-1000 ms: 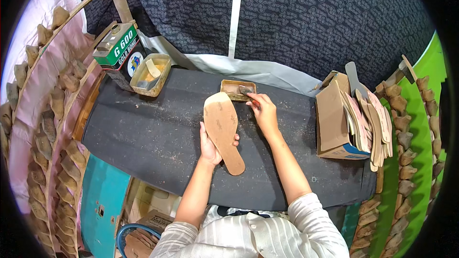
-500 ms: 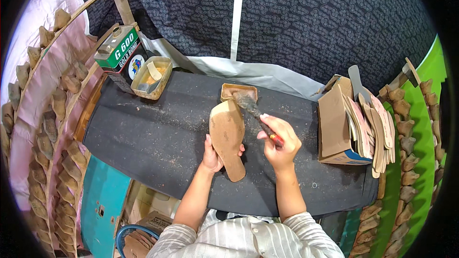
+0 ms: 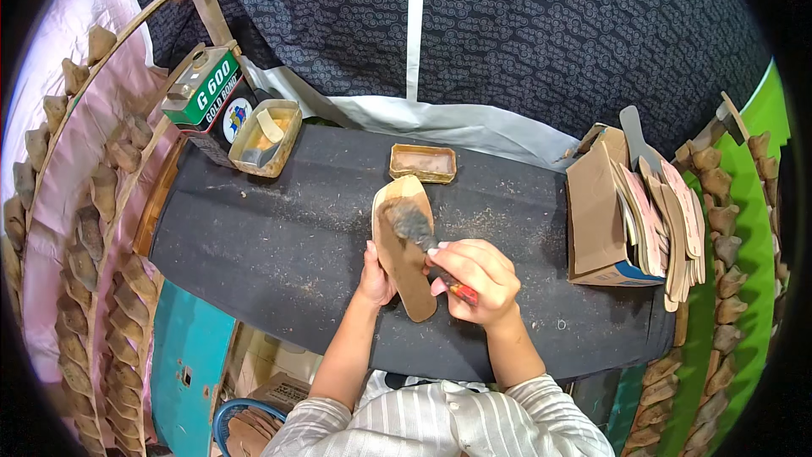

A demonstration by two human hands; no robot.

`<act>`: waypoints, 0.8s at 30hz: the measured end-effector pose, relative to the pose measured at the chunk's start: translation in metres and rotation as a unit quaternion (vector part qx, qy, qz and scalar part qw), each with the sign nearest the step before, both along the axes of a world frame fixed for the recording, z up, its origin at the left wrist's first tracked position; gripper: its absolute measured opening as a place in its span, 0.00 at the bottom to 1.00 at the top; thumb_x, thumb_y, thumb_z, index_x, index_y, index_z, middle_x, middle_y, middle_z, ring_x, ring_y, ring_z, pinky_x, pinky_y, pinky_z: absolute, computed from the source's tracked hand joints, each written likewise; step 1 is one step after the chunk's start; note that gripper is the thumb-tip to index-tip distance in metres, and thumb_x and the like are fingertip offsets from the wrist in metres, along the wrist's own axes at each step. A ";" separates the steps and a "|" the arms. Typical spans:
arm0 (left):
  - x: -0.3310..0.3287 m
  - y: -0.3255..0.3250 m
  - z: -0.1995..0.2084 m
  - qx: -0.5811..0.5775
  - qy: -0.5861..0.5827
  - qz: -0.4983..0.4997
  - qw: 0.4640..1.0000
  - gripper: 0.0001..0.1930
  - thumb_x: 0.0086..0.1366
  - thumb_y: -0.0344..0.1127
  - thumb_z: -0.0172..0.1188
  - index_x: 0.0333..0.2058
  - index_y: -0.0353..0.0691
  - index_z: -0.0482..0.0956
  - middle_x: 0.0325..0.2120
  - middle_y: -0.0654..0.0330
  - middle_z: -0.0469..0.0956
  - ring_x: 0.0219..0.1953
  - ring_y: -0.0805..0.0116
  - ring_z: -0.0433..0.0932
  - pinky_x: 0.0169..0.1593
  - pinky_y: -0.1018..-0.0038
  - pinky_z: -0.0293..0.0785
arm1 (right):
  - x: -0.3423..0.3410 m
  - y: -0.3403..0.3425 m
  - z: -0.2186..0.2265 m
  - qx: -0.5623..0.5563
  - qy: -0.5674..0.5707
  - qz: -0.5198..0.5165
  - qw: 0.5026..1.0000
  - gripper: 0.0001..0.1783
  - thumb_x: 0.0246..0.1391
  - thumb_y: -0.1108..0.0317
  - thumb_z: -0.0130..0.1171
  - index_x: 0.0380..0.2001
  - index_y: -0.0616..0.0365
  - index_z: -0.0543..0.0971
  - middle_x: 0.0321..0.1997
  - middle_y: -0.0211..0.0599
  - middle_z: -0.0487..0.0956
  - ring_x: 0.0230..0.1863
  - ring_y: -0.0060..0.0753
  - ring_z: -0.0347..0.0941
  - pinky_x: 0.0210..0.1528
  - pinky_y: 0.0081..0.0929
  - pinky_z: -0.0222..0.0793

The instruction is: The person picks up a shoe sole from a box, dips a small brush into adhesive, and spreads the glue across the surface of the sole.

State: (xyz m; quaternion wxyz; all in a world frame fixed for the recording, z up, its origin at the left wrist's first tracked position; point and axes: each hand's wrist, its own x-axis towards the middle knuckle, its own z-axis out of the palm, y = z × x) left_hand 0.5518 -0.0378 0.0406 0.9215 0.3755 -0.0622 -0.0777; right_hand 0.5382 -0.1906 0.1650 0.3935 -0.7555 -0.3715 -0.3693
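Note:
A tan shoe insole (image 3: 406, 278) is held over the middle of the table, its broad end pointing away from me. My left hand (image 3: 375, 278) is closed on its left edge from beneath, the thumb showing along the side. In my right hand (image 3: 479, 279) is a brush with a dark, worn head (image 3: 410, 224) and a red-ended handle. The bristles lie against the upper half of the insole, where the far tip looks paler. Just beyond the tip stands a small rectangular tub (image 3: 422, 162) with a pale liquid in it.
At the back left are a green and black metal can (image 3: 203, 89) and a plastic container (image 3: 292, 144) with scrapers inside. A cardboard box (image 3: 596, 220) packed with insoles stands at the right. Racks of shoe lasts (image 3: 104, 182) flank the black-covered table (image 3: 254, 245).
My right hand has brought the brush from beside the tub toward me and down onto the insole. My left hand keeps the insole in nearly the same place.

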 end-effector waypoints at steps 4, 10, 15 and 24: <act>-0.002 -0.003 0.008 0.014 -0.010 -0.029 0.999 0.47 0.56 0.76 0.36 0.56 0.34 0.61 0.42 0.50 0.73 0.40 0.61 0.76 0.44 0.67 0.75 | 0.007 -0.003 -0.007 0.015 -0.035 -0.071 0.997 0.21 0.32 0.74 0.67 0.37 0.63 0.80 0.34 0.42 0.79 0.34 0.41 0.78 0.36 0.31 0.76; -0.006 -0.001 0.004 0.032 -0.001 -0.002 0.999 0.47 0.56 0.76 0.37 0.55 0.34 0.62 0.40 0.49 0.75 0.40 0.61 0.77 0.45 0.67 0.74 | 0.000 0.005 -0.001 -0.024 -0.030 -0.035 0.999 0.14 0.37 0.72 0.68 0.32 0.63 0.81 0.34 0.42 0.79 0.32 0.40 0.78 0.34 0.30 0.76; -0.004 -0.001 0.012 0.047 -0.021 -0.034 0.998 0.48 0.56 0.76 0.37 0.55 0.34 0.62 0.38 0.48 0.75 0.37 0.62 0.77 0.43 0.68 0.75 | -0.002 -0.006 0.002 0.006 -0.031 -0.038 0.999 0.16 0.37 0.67 0.69 0.31 0.62 0.81 0.32 0.40 0.79 0.32 0.39 0.78 0.35 0.30 0.76; 0.000 0.002 -0.025 -0.046 0.005 -0.018 0.999 0.40 0.62 0.67 0.40 0.63 0.46 0.49 0.59 0.57 0.60 0.60 0.61 0.63 0.60 0.62 0.63 | -0.002 0.005 -0.001 -0.030 -0.031 0.067 0.997 0.14 0.37 0.69 0.68 0.31 0.62 0.81 0.29 0.39 0.79 0.31 0.38 0.78 0.34 0.29 0.77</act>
